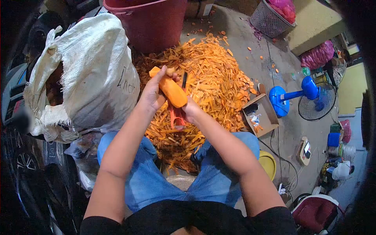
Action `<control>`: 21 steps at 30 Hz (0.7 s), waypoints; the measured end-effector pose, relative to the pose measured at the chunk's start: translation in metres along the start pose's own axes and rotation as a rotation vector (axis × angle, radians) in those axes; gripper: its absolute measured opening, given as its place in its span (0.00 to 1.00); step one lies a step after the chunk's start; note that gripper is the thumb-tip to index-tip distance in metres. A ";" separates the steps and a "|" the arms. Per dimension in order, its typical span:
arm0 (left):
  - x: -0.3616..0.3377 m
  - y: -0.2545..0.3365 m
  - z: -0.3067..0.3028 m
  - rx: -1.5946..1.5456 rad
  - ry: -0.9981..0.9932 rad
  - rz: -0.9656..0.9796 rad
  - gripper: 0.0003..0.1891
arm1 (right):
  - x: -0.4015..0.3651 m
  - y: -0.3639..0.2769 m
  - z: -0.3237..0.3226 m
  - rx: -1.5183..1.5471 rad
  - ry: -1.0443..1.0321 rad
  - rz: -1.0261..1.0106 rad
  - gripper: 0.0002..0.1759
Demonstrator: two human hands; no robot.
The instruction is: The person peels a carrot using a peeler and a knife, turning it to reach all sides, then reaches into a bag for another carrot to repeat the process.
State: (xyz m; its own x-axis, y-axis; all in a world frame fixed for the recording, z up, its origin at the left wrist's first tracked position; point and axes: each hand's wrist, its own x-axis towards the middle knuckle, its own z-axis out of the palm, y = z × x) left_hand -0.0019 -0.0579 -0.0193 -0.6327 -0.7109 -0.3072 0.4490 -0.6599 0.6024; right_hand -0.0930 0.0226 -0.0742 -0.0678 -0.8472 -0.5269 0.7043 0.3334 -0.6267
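While its rounded end is pointed down toward the right hand [189,111], the large carrot [173,93] is held in the air above the heap of orange peelings [219,64]. The grip of the left hand [152,93] is clamped on its upper part, with the thumb laid along the side. Beside the rounded end, a red tool [177,116] is seen close against the right hand; whether that grip is closed on it cannot be told, since the fingers are mostly hidden. A slim black piece [184,80] is seen beyond the carrot, and its link to the tool is unclear.

By its look, the carrot would be felt as stiff and fairly weighty, unlikely to be bruised by firm pressure, but its smooth surface could be slippery if damp. It is best taken around the thick middle, where the palm can be filled. Thin, curled and pliable strips are piled loosely in the heap. A rougher, woven texture is shown by the frayed white sack [94,66], while smooth, rigid walls are shown by the dark red tub [150,27].
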 end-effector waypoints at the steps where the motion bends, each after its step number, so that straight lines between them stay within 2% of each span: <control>1: -0.002 0.002 0.004 -0.003 -0.038 -0.021 0.17 | -0.006 -0.007 0.005 0.082 -0.079 0.027 0.11; 3: -0.005 0.008 0.009 0.034 -0.047 0.005 0.19 | -0.003 -0.014 0.005 0.134 -0.029 0.000 0.13; 5: -0.005 0.017 0.005 0.233 -0.207 0.092 0.18 | 0.000 -0.024 -0.005 0.136 0.017 -0.031 0.13; 7: -0.011 0.028 0.006 0.340 -0.173 0.084 0.18 | 0.006 -0.033 -0.016 0.081 0.043 0.015 0.14; 9: -0.010 0.033 0.001 0.861 -0.208 0.101 0.19 | 0.004 -0.044 -0.019 0.103 0.115 -0.038 0.12; 10: -0.011 0.034 0.003 1.149 -0.214 0.157 0.22 | 0.003 -0.047 -0.019 -0.013 0.138 -0.101 0.11; 11: -0.012 0.032 0.003 1.149 -0.215 0.158 0.22 | 0.003 -0.050 -0.020 -0.012 0.138 -0.102 0.11; 13: -0.012 0.025 -0.002 1.483 -0.236 0.236 0.26 | 0.003 -0.054 -0.023 -0.241 0.168 -0.244 0.09; 15: -0.010 0.020 -0.003 1.508 -0.247 0.200 0.30 | 0.004 -0.055 -0.022 -0.291 0.181 -0.267 0.09; 17: -0.013 0.018 0.005 1.482 -0.318 0.060 0.34 | 0.003 -0.057 -0.021 -0.343 0.196 -0.292 0.10; 18: -0.014 0.016 0.008 1.513 -0.373 0.175 0.34 | 0.000 -0.060 -0.017 -0.349 0.184 -0.322 0.08; 20: -0.012 0.013 0.006 1.440 -0.300 0.139 0.34 | -0.002 -0.062 -0.013 -0.354 0.169 -0.349 0.06; 21: -0.010 0.011 0.004 1.367 -0.231 0.104 0.33 | -0.002 -0.064 -0.014 -0.560 0.197 -0.432 0.07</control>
State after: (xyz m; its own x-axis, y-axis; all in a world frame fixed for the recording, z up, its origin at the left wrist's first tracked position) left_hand 0.0067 -0.0574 -0.0070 -0.7836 -0.5975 -0.1700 -0.3814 0.2467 0.8909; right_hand -0.1478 0.0089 -0.0406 -0.4210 -0.8783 -0.2266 0.1226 0.1924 -0.9736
